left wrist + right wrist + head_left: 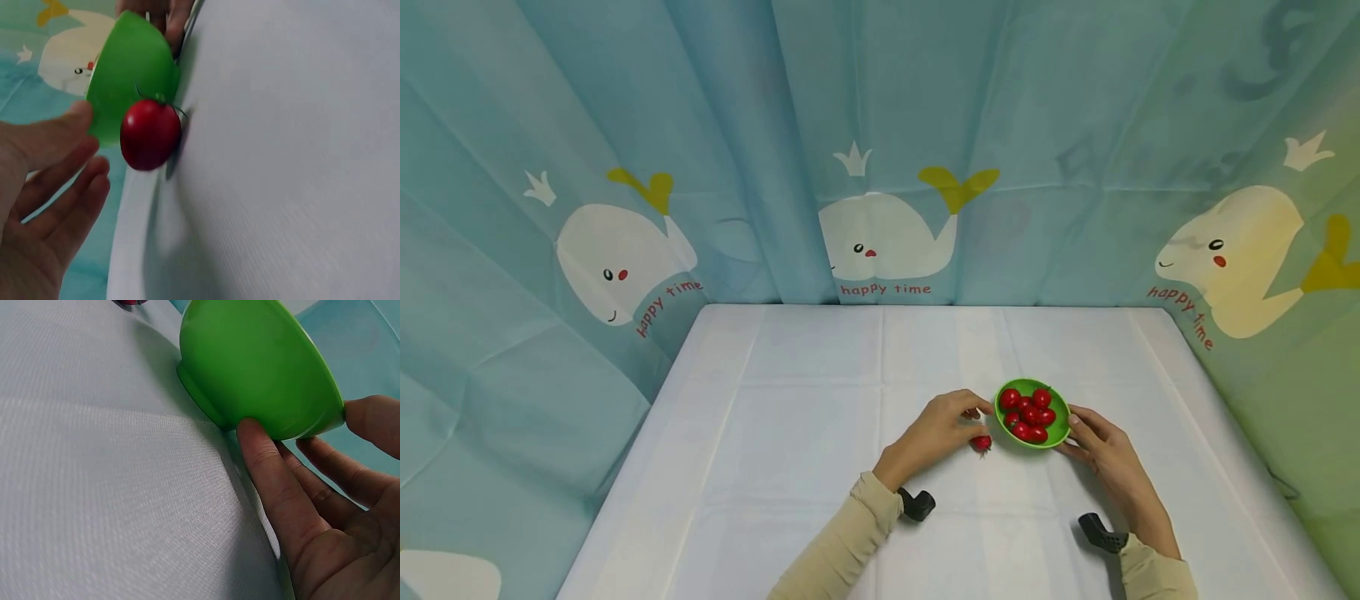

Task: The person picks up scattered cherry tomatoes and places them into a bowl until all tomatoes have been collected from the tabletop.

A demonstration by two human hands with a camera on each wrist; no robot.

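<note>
A green bowl holding several red cherry tomatoes stands on the white-covered table. My right hand grips its right side; the right wrist view has the thumb at the rim and fingers against the lower wall and base. One loose cherry tomato with a green stem lies left of the bowl. My left hand hovers over that tomato, fingers loosely bent and apart. The left wrist view shows a gap between hand and tomato. Whether a left fingertip touches the bowl's rim, I cannot tell.
White cloth covers the table, whose far edge meets a blue-green curtain printed with whales. Black wrist camera mounts stick out from both beige sleeves.
</note>
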